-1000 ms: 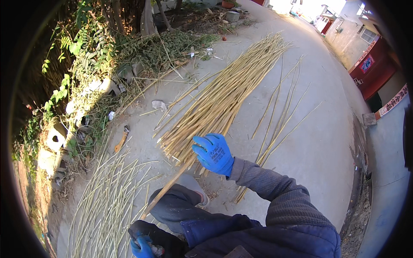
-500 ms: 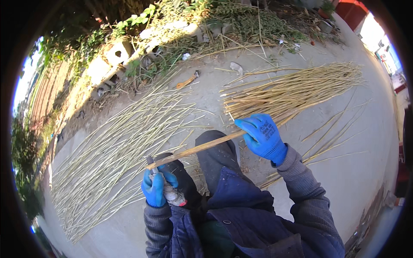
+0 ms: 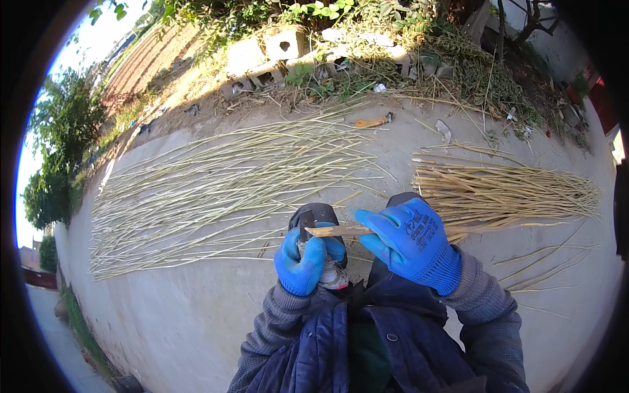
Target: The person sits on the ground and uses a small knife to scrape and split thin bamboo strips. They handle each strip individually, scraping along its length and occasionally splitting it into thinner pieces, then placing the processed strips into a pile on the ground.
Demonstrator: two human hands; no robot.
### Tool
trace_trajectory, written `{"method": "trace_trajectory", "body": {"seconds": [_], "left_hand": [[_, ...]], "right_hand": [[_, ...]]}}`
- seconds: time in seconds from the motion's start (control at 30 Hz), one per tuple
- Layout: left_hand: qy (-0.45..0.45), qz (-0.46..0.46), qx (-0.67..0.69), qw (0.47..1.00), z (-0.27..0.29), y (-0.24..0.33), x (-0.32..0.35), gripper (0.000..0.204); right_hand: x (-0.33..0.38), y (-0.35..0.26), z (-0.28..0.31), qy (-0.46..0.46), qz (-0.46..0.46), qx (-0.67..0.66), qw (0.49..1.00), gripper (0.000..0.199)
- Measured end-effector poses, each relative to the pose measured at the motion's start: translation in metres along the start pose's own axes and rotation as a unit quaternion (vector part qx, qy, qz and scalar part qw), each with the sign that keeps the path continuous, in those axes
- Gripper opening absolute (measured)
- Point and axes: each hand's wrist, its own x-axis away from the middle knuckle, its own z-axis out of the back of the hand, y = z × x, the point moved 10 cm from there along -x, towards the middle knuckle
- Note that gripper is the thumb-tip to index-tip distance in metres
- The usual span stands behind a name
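A stalk spread (image 3: 229,187) lies left, a stalk bundle (image 3: 508,190) right (both on pavement (image 3: 177,321)).

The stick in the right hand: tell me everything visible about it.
The stick is long and wood-like, tan with a paler, bare-looking end at the left. It lies nearly level, gripped near that end by the blue-gloved right hand, which hides part. The pale tip appears to meet a dark flat piece held upright in the left hand. Rightward, it runs past the lower edge of the pile of stalks; whether they touch is unclear.
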Motion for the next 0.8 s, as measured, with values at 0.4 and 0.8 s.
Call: {"method": "trace_trajectory", "body": {"seconds": [0.4,0.8], "left_hand": [[0.026,-0.047,-0.087,0.995,0.031,0.012,0.011,0.028],[0.039,-0.185,-0.009,0.982,0.021,0.023,0.026,0.023]], "right_hand": [[-0.009,-0.018,-0.002,0.001,-0.012,-0.085,0.996,0.039],[-0.010,-0.033,0.007,-0.018,-0.036,-0.168,0.985,0.032]]}}
